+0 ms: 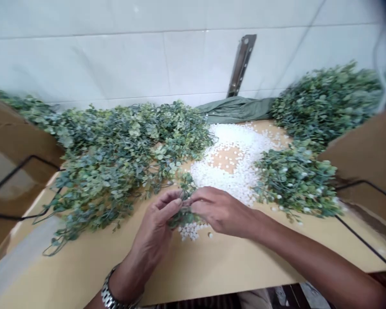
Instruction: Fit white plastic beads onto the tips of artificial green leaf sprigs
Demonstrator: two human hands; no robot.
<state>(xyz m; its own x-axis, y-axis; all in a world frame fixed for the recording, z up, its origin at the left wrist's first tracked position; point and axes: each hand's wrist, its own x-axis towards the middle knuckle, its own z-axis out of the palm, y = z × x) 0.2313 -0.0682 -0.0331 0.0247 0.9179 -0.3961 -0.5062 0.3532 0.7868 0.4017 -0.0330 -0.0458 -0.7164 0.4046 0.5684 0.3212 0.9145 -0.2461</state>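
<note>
My left hand [156, 227], wrist in a metal watch band, pinches an artificial leafy sprig [187, 184] between thumb and fingers at the table's middle. Pressed together right beside it, the fingertips of my right hand [221, 210] meet the sprig; whatever they pinch is hidden. Leaves show above and below the fingertips. Just beneath the hands lies a small cluster of white beads [189, 231]. Beyond them spreads a wide layer of loose white beads [254, 133]. Right of it rests a bunch of sprigs [296, 180] dotted with white beads.
Piled greenery [116, 146] covers the table's left and back. Another heap [328, 98] stands back right. A green cloth [238, 108] lies along the tiled wall, below a metal bracket [242, 64]. Cardboard [16, 137] and black rods [366, 182] flank the wooden table [193, 274].
</note>
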